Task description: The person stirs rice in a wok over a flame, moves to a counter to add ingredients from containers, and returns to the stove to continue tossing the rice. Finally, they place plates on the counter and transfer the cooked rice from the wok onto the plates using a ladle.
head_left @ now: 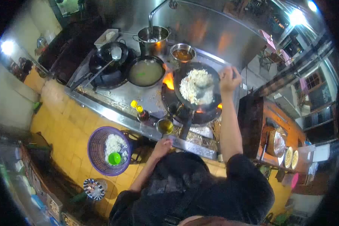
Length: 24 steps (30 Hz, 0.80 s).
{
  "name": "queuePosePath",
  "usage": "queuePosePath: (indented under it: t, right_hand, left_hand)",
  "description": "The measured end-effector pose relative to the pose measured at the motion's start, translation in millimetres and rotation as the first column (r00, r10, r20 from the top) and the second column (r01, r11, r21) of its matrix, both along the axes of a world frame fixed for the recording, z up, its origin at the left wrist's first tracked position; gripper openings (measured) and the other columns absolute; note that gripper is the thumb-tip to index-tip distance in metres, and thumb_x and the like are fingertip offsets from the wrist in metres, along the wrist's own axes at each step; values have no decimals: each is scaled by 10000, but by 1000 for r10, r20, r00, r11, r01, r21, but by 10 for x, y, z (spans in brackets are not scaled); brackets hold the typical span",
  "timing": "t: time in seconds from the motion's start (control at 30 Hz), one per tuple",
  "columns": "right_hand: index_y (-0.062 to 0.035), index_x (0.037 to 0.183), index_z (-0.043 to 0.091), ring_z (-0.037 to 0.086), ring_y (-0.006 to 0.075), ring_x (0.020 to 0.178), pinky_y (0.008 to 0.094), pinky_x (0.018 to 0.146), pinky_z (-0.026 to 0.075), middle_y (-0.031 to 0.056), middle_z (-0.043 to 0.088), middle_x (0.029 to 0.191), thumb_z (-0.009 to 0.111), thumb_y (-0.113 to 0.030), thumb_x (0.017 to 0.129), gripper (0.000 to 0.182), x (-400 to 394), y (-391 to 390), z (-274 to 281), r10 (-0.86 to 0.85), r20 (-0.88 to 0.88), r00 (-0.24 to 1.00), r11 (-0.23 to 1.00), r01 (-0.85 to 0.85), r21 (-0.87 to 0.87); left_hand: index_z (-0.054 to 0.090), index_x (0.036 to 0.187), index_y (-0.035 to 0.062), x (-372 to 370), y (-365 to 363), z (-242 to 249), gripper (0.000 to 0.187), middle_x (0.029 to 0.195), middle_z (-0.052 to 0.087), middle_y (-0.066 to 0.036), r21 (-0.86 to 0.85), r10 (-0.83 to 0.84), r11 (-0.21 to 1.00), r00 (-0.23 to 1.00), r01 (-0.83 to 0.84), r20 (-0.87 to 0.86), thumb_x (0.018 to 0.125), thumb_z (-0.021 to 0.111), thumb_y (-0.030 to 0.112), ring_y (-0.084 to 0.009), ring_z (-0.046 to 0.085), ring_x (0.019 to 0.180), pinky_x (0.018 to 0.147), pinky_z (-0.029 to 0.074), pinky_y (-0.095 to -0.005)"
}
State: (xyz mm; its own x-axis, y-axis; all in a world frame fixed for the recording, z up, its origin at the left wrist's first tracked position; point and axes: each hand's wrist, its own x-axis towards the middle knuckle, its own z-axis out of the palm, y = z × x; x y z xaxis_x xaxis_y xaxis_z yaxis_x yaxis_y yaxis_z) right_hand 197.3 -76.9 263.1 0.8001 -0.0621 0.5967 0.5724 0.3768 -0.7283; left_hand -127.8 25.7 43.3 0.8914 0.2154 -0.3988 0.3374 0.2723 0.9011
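Note:
My right hand [229, 78] is raised at the right rim of a black wok [181, 75], closed on a utensil that looks like a ladle [204, 90]. Its head is blurred in the fried rice [192, 84], and its handle is hard to make out. The wok sits over a lit burner, with flames [168, 81] on both sides. Near the counter's front edge, my left hand [163, 146] is closed at the short handle of a small round metal pot of yellow oil [165, 126]. The wok's long handle [186, 126] lies to its right, apart from the hand.
A pan of cloudy liquid [145, 73], a tall pot [153, 44] under a tap and a bowl of brown sauce [183, 52] stand behind. A second wok [105, 71] is left. Bottles [142, 112] line the edge. A purple basket [96, 147] of rice stands below.

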Motion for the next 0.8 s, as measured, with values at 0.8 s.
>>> queuePosePath:
  t: [0.8]
  right_hand:
    - [-7,654,508,431,73,489,227,453,346,10,487,561,547,-80,790,159,-225,-14,-28,-139,291,947,898,244,-366]
  left_hand:
    - [559,1024,9,187,-79,659,344,933,607,-204,494,-130,862,992,116,-6,823,582,287,-301,610,874,744,469,-356]
